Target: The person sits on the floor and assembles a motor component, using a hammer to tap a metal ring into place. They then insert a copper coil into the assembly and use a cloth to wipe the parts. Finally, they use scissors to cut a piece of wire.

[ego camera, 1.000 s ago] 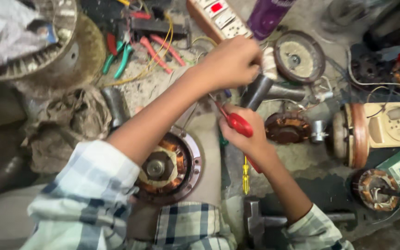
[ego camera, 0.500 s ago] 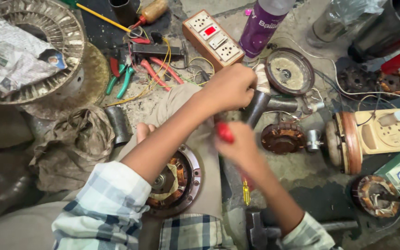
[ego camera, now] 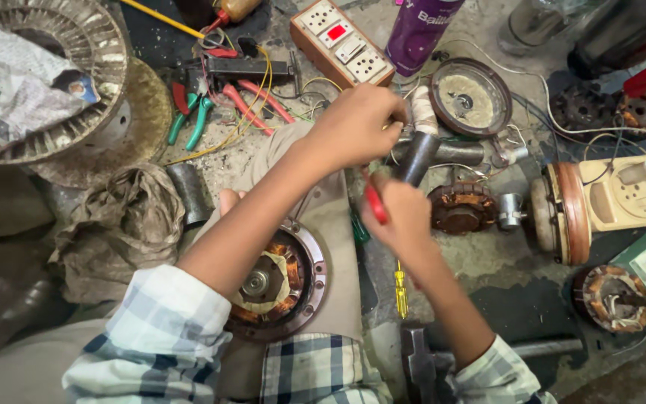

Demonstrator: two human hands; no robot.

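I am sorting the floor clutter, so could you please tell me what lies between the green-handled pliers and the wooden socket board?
In the head view, between the green-handled pliers and the wooden socket board lie red-handled pliers, a dark bar-shaped tool and loose yellow wire.

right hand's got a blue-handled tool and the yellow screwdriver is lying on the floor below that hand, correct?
Not quite: the head view shows the tool in the right hand has a red handle, not blue. The rest holds: the yellow screwdriver lies on the floor just below that hand, untouched.
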